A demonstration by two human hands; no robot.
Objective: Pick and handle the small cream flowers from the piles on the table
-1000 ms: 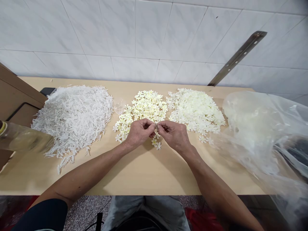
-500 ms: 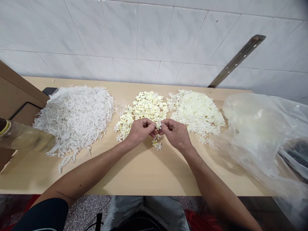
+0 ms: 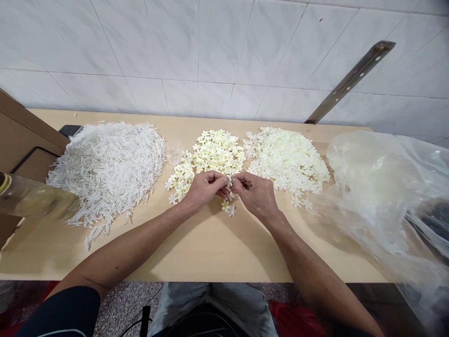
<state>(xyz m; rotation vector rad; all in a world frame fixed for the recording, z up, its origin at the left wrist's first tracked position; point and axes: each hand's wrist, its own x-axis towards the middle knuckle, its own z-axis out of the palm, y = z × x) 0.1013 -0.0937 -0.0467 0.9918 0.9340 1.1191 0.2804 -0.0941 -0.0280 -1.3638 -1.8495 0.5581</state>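
Above the front of the middle pile, my left hand (image 3: 204, 188) and my right hand (image 3: 257, 193) meet with fingertips almost touching. Both thumbs and forefingers pinch a small white artificial flower (image 3: 229, 181), mostly covered by the fingers. Just below them lie a few loose flowers (image 3: 230, 209). Behind my hands spreads a pile of yellow-centred flowers (image 3: 218, 150). To the right is a larger heap of pale white petal pieces (image 3: 289, 159). At left stands a big mound of thin white stick-like pieces (image 3: 112, 164).
A clear plastic bag (image 3: 372, 182) covers the table's right side. A clear jar (image 3: 38, 199) lies at the left beside a cardboard box (image 3: 21, 126). A metal bracket (image 3: 351, 82) leans at the tiled wall behind the wooden table (image 3: 210, 252).
The flower between my fingertips has turned and shows less; my fingers have closed in over it. The piles look the same, and the view has shifted slightly.
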